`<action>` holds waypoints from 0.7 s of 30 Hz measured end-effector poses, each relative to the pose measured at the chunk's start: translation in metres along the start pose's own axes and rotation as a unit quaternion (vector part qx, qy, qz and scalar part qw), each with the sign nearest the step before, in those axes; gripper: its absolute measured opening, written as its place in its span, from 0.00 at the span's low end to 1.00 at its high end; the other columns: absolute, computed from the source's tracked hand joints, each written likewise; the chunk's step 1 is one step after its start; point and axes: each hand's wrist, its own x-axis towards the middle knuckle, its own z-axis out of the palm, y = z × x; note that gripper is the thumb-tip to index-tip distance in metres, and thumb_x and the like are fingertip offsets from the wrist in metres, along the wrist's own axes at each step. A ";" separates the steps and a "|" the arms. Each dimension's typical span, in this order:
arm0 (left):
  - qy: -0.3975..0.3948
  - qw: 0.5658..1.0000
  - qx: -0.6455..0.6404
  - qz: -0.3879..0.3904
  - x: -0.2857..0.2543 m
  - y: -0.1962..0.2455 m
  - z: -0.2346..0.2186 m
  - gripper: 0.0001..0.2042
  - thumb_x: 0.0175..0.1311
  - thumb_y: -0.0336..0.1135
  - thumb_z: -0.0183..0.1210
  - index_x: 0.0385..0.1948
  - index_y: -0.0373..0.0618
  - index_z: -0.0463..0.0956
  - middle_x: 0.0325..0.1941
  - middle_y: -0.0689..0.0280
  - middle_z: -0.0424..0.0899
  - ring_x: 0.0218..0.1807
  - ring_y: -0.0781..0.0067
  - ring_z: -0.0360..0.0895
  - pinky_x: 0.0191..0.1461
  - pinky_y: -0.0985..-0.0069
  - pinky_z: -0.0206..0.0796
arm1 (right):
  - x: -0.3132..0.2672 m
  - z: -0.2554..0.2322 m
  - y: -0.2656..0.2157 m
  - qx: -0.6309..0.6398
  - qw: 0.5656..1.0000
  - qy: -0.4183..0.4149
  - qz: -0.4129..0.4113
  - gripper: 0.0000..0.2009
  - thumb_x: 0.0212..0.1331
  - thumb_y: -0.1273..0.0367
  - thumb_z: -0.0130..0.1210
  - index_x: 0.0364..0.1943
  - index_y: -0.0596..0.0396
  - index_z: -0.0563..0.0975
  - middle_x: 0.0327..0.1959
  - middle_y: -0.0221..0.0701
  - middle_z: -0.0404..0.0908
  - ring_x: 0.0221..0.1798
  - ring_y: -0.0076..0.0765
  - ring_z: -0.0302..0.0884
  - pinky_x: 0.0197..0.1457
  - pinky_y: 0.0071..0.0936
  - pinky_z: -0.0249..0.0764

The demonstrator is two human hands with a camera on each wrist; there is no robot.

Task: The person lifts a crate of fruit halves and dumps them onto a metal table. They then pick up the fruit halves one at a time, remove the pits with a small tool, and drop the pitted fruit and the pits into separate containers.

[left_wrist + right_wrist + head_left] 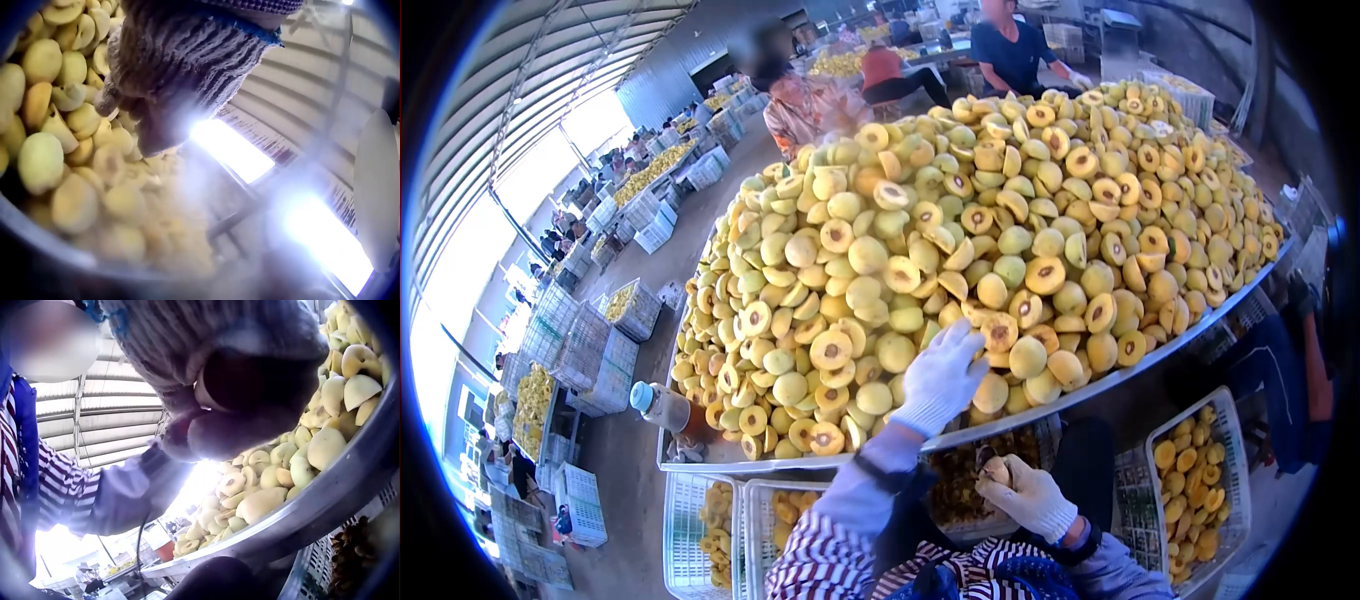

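Note:
Yellow stone fruit, much of it halved, forms a large pile (870, 255) on a metal-edged table (1040, 408). My left hand (943, 380), in a white knitted glove, reaches over its near edge with fingers extended onto the fruit. In the left wrist view the gloved left hand (181, 62) is beside fruit halves (40, 162), its fingertips partly in shadow. My gloved right hand (1035, 500), in front of the table edge, grips a small rounded brownish object (997, 470). The right wrist view shows the right hand (219, 356) curled round it, mostly in shadow; what it is I cannot tell.
Below the table edge stand white crates (695, 535) of fruit, another crate (1245, 470) at the right, and a container of dark bits (970, 490) between them. A bottle with a blue cap (662, 408) stands at the table's left corner. People sit beyond the pile.

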 end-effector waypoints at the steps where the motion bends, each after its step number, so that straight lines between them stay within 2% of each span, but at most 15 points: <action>1: 0.037 0.998 0.052 0.026 0.022 -0.006 0.022 0.19 0.62 0.43 0.60 0.55 0.54 0.75 0.67 0.55 0.70 0.68 0.52 0.68 0.61 0.62 0.69 | 0.000 -0.002 0.001 0.012 1.000 0.012 -0.001 0.23 0.62 0.49 0.59 0.49 0.52 0.77 0.30 0.36 0.85 0.35 0.41 0.86 0.41 0.32 0.78; 2: 0.079 0.992 0.092 0.029 0.036 -0.007 0.038 0.22 0.61 0.46 0.60 0.55 0.50 0.74 0.67 0.53 0.69 0.72 0.48 0.62 0.70 0.56 0.60 | 0.003 -0.001 0.017 0.057 0.998 0.015 0.002 0.22 0.62 0.51 0.60 0.47 0.54 0.77 0.28 0.33 0.85 0.32 0.35 0.85 0.39 0.28 0.78; 4: 0.108 0.984 0.142 0.018 0.056 -0.013 0.068 0.25 0.58 0.50 0.61 0.56 0.47 0.73 0.68 0.54 0.67 0.76 0.47 0.54 0.75 0.50 0.50 | 0.002 -0.012 0.008 0.075 0.995 -0.009 0.071 0.20 0.62 0.52 0.61 0.46 0.54 0.77 0.27 0.30 0.85 0.31 0.30 0.85 0.37 0.26 0.78; 5: -0.001 0.989 0.149 -0.024 0.060 -0.012 0.071 0.29 0.56 0.51 0.63 0.57 0.46 0.72 0.69 0.54 0.66 0.77 0.47 0.51 0.75 0.49 0.47 | 0.005 -0.010 0.021 0.094 0.994 0.010 0.050 0.19 0.62 0.54 0.62 0.45 0.54 0.77 0.28 0.29 0.85 0.29 0.26 0.84 0.36 0.24 0.77; 6: 0.009 0.984 0.172 -0.037 0.062 -0.012 0.080 0.29 0.55 0.51 0.63 0.57 0.46 0.72 0.67 0.55 0.66 0.76 0.50 0.51 0.75 0.50 0.47 | 0.004 -0.011 0.019 0.125 0.991 0.011 0.049 0.18 0.62 0.55 0.62 0.45 0.54 0.76 0.30 0.29 0.85 0.29 0.26 0.84 0.36 0.23 0.78; 8: 0.045 0.987 0.155 -0.016 0.058 -0.011 0.080 0.23 0.56 0.46 0.64 0.51 0.48 0.73 0.62 0.58 0.72 0.71 0.51 0.60 0.75 0.50 0.47 | 0.009 -0.013 0.023 0.132 0.989 0.013 0.066 0.19 0.62 0.56 0.62 0.48 0.55 0.76 0.32 0.30 0.85 0.32 0.26 0.85 0.37 0.22 0.79; 11: 0.038 0.998 0.028 0.048 0.049 -0.018 0.099 0.17 0.55 0.41 0.65 0.44 0.50 0.73 0.54 0.61 0.77 0.66 0.54 0.68 0.76 0.49 0.47 | 0.014 -0.010 0.024 0.124 0.990 0.009 0.068 0.21 0.62 0.56 0.62 0.51 0.55 0.75 0.32 0.30 0.86 0.34 0.26 0.86 0.38 0.22 0.80; 12: 0.156 0.983 0.061 0.075 0.046 -0.015 0.109 0.16 0.52 0.36 0.67 0.41 0.51 0.73 0.46 0.64 0.80 0.59 0.57 0.75 0.72 0.48 0.53 | 0.015 -0.009 0.025 0.115 0.991 0.011 0.067 0.21 0.62 0.56 0.63 0.51 0.55 0.75 0.32 0.30 0.86 0.33 0.26 0.86 0.38 0.22 0.80; 14: 0.188 0.978 0.000 0.093 0.046 -0.019 0.106 0.17 0.50 0.35 0.68 0.42 0.51 0.73 0.44 0.63 0.81 0.56 0.57 0.77 0.67 0.50 0.60 | 0.020 -0.006 0.026 0.092 0.994 0.006 0.062 0.22 0.62 0.57 0.63 0.53 0.56 0.75 0.32 0.31 0.86 0.33 0.26 0.86 0.37 0.23 0.80; 15: 0.217 0.973 -0.044 0.072 0.045 -0.014 0.088 0.18 0.51 0.36 0.69 0.43 0.50 0.73 0.42 0.62 0.83 0.51 0.57 0.80 0.61 0.58 0.69 | 0.019 -0.005 0.024 0.132 0.990 0.012 0.058 0.20 0.62 0.59 0.63 0.52 0.57 0.75 0.33 0.33 0.86 0.31 0.26 0.86 0.35 0.23 0.80; 17: 0.149 0.968 -0.141 -0.141 0.037 0.000 0.059 0.24 0.55 0.36 0.69 0.52 0.49 0.70 0.45 0.59 0.84 0.49 0.57 0.81 0.52 0.68 0.75 | 0.016 -0.008 0.013 0.159 0.984 0.013 0.082 0.16 0.62 0.65 0.63 0.50 0.57 0.75 0.35 0.30 0.82 0.32 0.23 0.83 0.31 0.21 0.77; 18: 0.100 0.943 -0.194 -0.250 0.034 0.009 0.036 0.27 0.57 0.35 0.68 0.58 0.48 0.68 0.47 0.58 0.84 0.49 0.59 0.82 0.49 0.70 0.76 | 0.016 -0.008 0.009 0.173 0.980 0.014 0.094 0.14 0.62 0.69 0.62 0.49 0.58 0.75 0.35 0.28 0.81 0.32 0.22 0.81 0.30 0.20 0.76; 19: 0.208 0.937 -0.252 -0.122 0.021 -0.001 0.041 0.33 0.62 0.33 0.64 0.69 0.49 0.59 0.50 0.60 0.83 0.48 0.68 0.83 0.46 0.74 0.76 | 0.016 -0.006 0.008 0.161 0.983 0.024 0.086 0.12 0.62 0.69 0.62 0.47 0.58 0.75 0.33 0.28 0.80 0.31 0.22 0.81 0.30 0.20 0.76; 20: 0.131 0.902 -0.396 -0.111 0.008 -0.017 0.051 0.34 0.63 0.30 0.62 0.72 0.51 0.58 0.50 0.66 0.81 0.42 0.77 0.80 0.42 0.79 0.75 | 0.016 -0.005 0.003 0.162 0.984 0.021 0.072 0.12 0.63 0.69 0.61 0.47 0.58 0.75 0.33 0.28 0.80 0.30 0.21 0.80 0.30 0.20 0.76; 21: 0.038 0.863 -0.478 -0.158 -0.006 -0.009 0.028 0.32 0.63 0.30 0.62 0.71 0.50 0.61 0.48 0.67 0.80 0.39 0.78 0.78 0.41 0.80 0.74 | 0.016 -0.004 -0.003 0.163 0.985 0.019 0.059 0.11 0.63 0.70 0.61 0.47 0.57 0.75 0.34 0.27 0.80 0.30 0.21 0.80 0.29 0.20 0.76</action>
